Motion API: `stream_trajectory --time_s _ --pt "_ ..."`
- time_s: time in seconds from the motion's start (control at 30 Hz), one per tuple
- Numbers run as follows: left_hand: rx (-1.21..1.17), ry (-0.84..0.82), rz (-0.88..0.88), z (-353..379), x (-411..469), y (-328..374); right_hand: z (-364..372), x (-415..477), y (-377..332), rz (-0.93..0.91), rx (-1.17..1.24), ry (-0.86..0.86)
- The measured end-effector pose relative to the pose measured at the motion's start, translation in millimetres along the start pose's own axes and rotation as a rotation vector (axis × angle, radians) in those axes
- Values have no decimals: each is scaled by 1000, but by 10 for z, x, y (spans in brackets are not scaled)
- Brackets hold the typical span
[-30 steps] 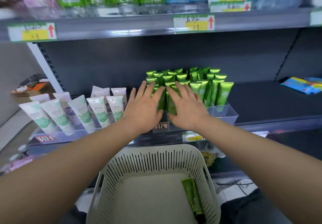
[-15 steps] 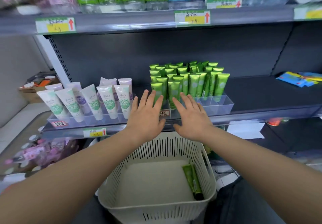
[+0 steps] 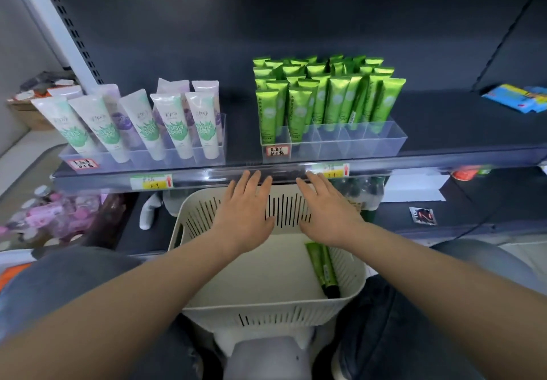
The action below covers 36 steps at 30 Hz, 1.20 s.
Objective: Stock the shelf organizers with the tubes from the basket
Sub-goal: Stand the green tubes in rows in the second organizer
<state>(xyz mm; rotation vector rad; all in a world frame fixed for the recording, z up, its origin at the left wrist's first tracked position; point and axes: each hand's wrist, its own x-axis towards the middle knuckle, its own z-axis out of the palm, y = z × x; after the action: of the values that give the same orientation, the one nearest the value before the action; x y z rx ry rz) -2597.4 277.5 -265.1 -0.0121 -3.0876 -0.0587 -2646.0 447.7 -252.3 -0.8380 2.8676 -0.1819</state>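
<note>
Left hand (image 3: 245,211) and right hand (image 3: 328,214) hovered flat, fingers spread, empty, over the cream slotted plastic basket (image 3: 266,311) at frame centre. One green plastic tube (image 3: 321,264) lay inside at right of centre, just under the right wrist, long axis near-vertical in frame, dark cap toward the person. Right hand nearer.

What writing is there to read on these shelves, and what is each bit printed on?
"Chamomile", it seems, runs up the front green tubes; blurred, so unsure.
White tubes: print too blurred.
Red-edged labels on the organizers: handwritten characters, unreadable.
Yellow price tags on the shelf rail: figures too blurred.
Tube in the basket: print too small.
</note>
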Motion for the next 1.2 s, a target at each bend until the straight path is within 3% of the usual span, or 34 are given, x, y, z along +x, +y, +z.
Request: stream_trajectory --time_s 0.5,0.77,1.2 --pt "-183 -273 16 833 47 -77 770 307 267 75 70 -290" --pt "-224 -541 -10 1271 165 -67 1047 544 391 110 40 -420" --pt "-228 -839 166 1796 177 248 1461 967 610 158 -87 -571"
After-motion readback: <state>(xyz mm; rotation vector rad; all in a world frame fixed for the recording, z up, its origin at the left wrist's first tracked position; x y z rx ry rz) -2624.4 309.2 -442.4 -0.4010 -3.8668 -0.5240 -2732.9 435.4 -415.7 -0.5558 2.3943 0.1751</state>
